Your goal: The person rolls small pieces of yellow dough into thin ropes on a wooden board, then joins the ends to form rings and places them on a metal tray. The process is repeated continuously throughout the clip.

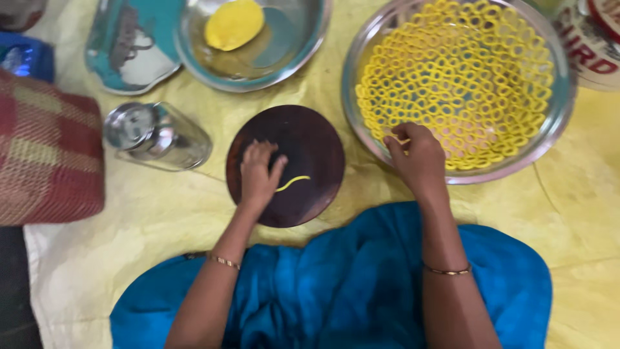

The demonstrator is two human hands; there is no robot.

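Blue cloth (361, 284) over the lap sits nearest the camera, both forearms reaching out over it. Left hand (258, 171) rests fingers-down on the dark round board (303, 145), loosely curled, nothing clamped; a thin yellow dough strand (292, 183) lies on the board just right of it, touching the board, apart from the fingers. Right hand (416, 155) is at the near rim of the big steel plate (555, 123), fingertips pinched together on what looks like a dough ring (402, 140); can't tell exactly.

Handling, my read: strand is soft, light, likely tacky, tears or stretches if pulled. Lift it near an end with a fingertip pinch, no squeeze. Rings (465, 77) on the plate look equally fragile, packed touching each other, so any stray knuckle deforms neighbours.

Around: steel bowl (284, 58) far centre with a yellow dough lump (234, 24); tipped steel tumbler (158, 136) left of the board; checked red cloth (45, 155) far left. All on a yellow sheet (161, 213) on the floor. Tumbler is the closest obstacle to the left hand.
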